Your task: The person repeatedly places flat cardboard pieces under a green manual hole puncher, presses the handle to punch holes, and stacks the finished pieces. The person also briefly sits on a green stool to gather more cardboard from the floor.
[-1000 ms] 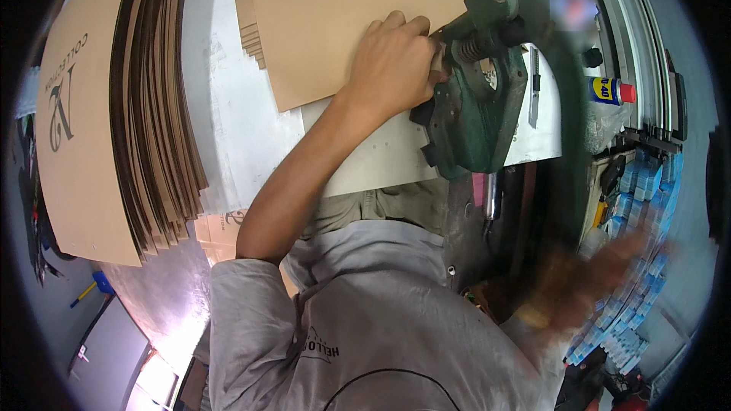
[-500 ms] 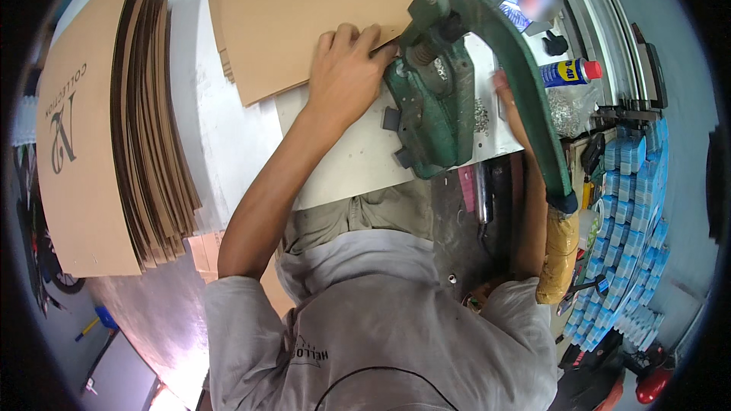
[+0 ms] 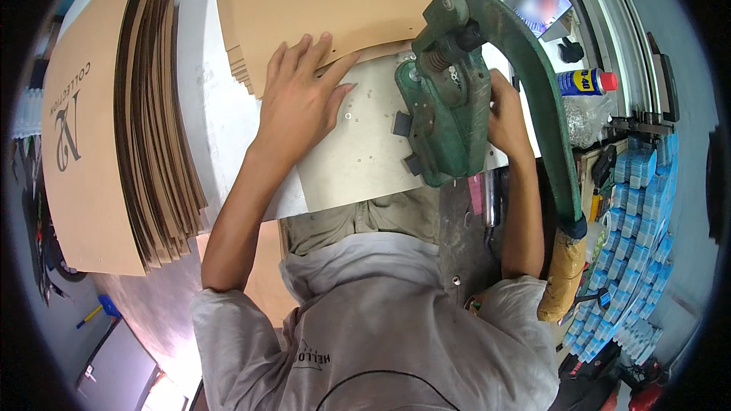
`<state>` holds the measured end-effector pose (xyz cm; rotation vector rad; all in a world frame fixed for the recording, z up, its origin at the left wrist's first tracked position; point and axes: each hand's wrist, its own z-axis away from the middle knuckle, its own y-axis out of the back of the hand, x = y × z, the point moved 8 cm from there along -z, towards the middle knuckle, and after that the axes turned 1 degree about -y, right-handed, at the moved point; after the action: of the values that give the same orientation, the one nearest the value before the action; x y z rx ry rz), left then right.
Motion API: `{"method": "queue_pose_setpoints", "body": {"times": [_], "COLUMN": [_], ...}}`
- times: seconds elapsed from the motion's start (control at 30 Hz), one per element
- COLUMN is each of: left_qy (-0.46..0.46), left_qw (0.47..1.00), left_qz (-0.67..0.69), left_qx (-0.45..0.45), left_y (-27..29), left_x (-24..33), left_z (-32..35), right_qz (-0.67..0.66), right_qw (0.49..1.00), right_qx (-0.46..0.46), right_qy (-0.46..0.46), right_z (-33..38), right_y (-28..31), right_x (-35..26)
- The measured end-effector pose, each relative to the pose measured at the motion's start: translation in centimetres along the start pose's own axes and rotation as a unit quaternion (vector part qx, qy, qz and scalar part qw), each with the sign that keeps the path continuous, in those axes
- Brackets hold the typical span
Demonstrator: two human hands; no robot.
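Observation:
A pile of brown paper bags or sheets (image 3: 335, 7) with a dark printed emblem lies on the white table ahead of me. My left hand (image 3: 301, 103) rests on its near edge, fingers spread over the top sheet, thumb off the paper. Just right of it stands a green hand-lever eyelet press (image 3: 449, 122), its long arm curving toward me to a tape-wrapped handle (image 3: 562, 278). My right hand (image 3: 506, 125) is at the right side of the press body, inside the curved arm. Its fingers are curled and partly hidden, so anything in them does not show.
A tall stack of similar brown bags (image 3: 91, 137) stands at the left. Right of the press lie a blue spray can (image 3: 582, 82) with a red cap, a clear plastic bag of small pieces (image 3: 582, 122) and a box (image 3: 539, 4). Blue-wrapped packs (image 3: 632, 236) are piled farther right.
My left hand has moved left and nearer, away from the press. My right hand has come in from beneath the lever arm to the press body. The view has shifted slightly.

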<state>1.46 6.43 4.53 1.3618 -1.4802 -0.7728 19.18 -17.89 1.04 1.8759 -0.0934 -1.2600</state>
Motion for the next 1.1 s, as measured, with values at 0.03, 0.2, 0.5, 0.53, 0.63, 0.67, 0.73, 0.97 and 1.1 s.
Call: {"method": "queue_pose_setpoints", "body": {"times": [0.03,0.2,0.5,0.53,0.63,0.67,0.73,0.97,1.1], "left_qy": [-0.004,0.001,-0.011,-0.019,-0.005,-0.005,-0.007,0.001,-0.004], "left_qw": [1.000,1.000,0.999,0.998,0.998,0.998,0.998,0.998,0.998], "left_qz": [0.015,0.024,0.033,0.025,0.028,0.028,0.029,0.055,0.031], "left_qx": [0.009,0.013,0.034,0.048,0.047,0.050,0.055,0.041,0.054], "left_y": [-0.1,-0.2,-0.1,0.0,-0.1,-0.1,0.0,-0.5,-0.6], "left_x": [0.1,-0.4,-1.0,-1.0,-0.9,-0.8,-0.7,-1.3,-1.3], "left_z": [-0.3,-0.8,-1.3,-1.2,-1.4,-1.4,-1.4,-1.8,-1.6], "right_qz": [-0.071,0.133,0.143,0.153,0.101,0.084,0.038,0.002,0.091], "right_qw": [0.997,0.989,0.988,0.986,0.994,0.995,0.999,1.000,0.994], "right_qx": [-0.008,-0.056,-0.039,-0.051,0.006,0.013,0.021,0.009,-0.047], "right_qy": [0.031,-0.031,-0.040,-0.048,-0.031,-0.055,-0.024,-0.021,-0.048], "right_z": [-0.3,-2.0,-2.4,-2.3,-1.7,-1.3,-1.1,-1.4,-2.0], "right_y": [-0.3,1.8,0.6,0.8,0.6,0.7,0.7,-0.6,-0.3], "right_x": [-0.8,-1.4,1.0,0.2,0.1,0.5,-0.3,-0.4,-0.9]}}
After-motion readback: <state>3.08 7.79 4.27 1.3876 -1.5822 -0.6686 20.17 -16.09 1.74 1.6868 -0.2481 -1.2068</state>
